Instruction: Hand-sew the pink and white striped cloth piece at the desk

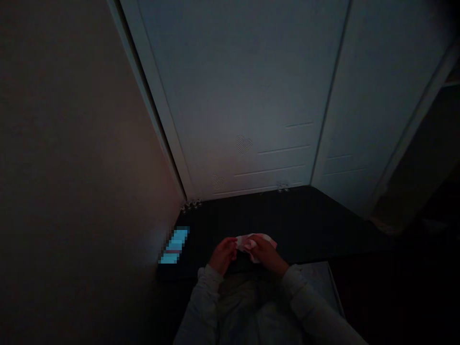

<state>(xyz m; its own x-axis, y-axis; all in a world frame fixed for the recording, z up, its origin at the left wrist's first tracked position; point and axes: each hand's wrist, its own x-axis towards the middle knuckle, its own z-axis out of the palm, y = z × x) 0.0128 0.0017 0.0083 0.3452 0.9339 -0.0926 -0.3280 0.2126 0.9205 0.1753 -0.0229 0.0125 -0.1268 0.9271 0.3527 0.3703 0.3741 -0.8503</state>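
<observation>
Cloth (242, 244), pink-and-white, bunched at near side of dark table (305, 225), grasped from either side in grip of left hand (221, 257) and right hand (269, 255), presumably to steady limp folds; pixelated bright screen (174, 247) beside wall (89, 167).

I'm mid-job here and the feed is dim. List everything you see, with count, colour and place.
Cloth: 1, pink and white, between the hands
Table: 1, dark, ahead
Lit patch: 1, pale blue, pixelated, table's left end
Clear bits: count unclear, colourless, table's back edge
Panels: 2, pale, behind the table
Hearts: 2, panel-coloured, low on the wider panel
Wall: 1, brownish, left
Slab: 1, pale, beside the right sleeve
Far right: too dark to tell
Sleeves: 2, pale grey, bottom
Left hand: 1, bare, at cloth
Right hand: 1, bare, on cloth
</observation>
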